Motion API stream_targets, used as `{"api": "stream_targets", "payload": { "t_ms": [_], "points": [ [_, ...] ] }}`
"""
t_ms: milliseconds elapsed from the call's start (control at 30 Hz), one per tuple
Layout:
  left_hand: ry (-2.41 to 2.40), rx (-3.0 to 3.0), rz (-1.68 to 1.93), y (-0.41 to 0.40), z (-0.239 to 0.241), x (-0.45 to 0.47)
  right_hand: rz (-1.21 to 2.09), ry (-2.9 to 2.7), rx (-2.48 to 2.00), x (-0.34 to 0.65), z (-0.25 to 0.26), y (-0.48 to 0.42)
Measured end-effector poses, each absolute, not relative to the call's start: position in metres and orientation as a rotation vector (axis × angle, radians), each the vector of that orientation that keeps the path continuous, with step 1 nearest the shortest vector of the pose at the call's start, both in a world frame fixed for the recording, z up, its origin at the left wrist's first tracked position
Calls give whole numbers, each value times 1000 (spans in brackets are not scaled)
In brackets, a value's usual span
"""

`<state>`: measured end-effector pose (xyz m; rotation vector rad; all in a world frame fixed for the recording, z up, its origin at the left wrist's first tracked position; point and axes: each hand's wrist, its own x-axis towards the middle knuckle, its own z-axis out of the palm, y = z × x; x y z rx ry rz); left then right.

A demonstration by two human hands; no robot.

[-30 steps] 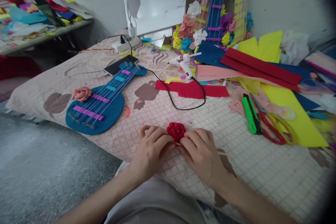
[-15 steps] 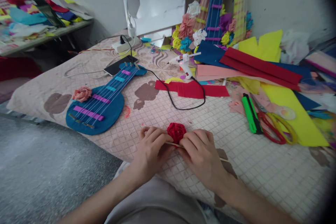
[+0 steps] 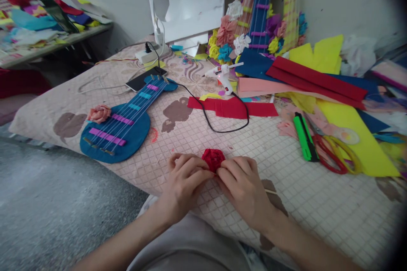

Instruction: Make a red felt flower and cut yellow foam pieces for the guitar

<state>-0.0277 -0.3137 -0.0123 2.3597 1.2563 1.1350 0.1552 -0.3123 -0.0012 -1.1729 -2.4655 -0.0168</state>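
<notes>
A red crepe-paper rose (image 3: 213,159) sits between my two hands near the table's front edge. My left hand (image 3: 188,178) pinches the rose's lower left side, with thumb and fingers bent. From the other side, my right hand (image 3: 241,182) has its fingers closed at the rose's base. A thin pale stick (image 3: 271,192) pokes out behind my right hand; the rest of it is covered by my fingers. To the left lies a blue paper guitar (image 3: 116,133) with white strings, purple and light blue strips, and a pink paper flower (image 3: 99,113) on its body.
A white glue gun (image 3: 223,78) stands beyond the rose, its black cord (image 3: 219,131) looping over the table (image 3: 178,148) across a red paper strip (image 3: 263,109). At right lie a green cutter (image 3: 305,137), scissors (image 3: 330,156) and coloured paper sheets (image 3: 359,135). Decorated guitars (image 3: 259,17) lean at the back.
My left thumb has moved up against the rose's base, and the stick's front part is now covered by my fingers. The rose has tipped slightly. Nothing else on the table has moved.
</notes>
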Motion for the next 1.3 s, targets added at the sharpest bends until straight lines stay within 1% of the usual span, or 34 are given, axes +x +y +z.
{"api": "stream_targets", "payload": {
  "t_ms": [667, 1033, 1300],
  "points": [
    [1344, 2421, 999, -317, -13, -26, 13, -2408, -1110, 154, -2, -313],
    [1429, 2435, 1070, -318, -12, -23, -64, -2435, -1122, 153, -1, -312],
    [1435, 2397, 1073, -318, -9, -22, 0, -2360, -1142, 155, -2, -312]
  ]
}}
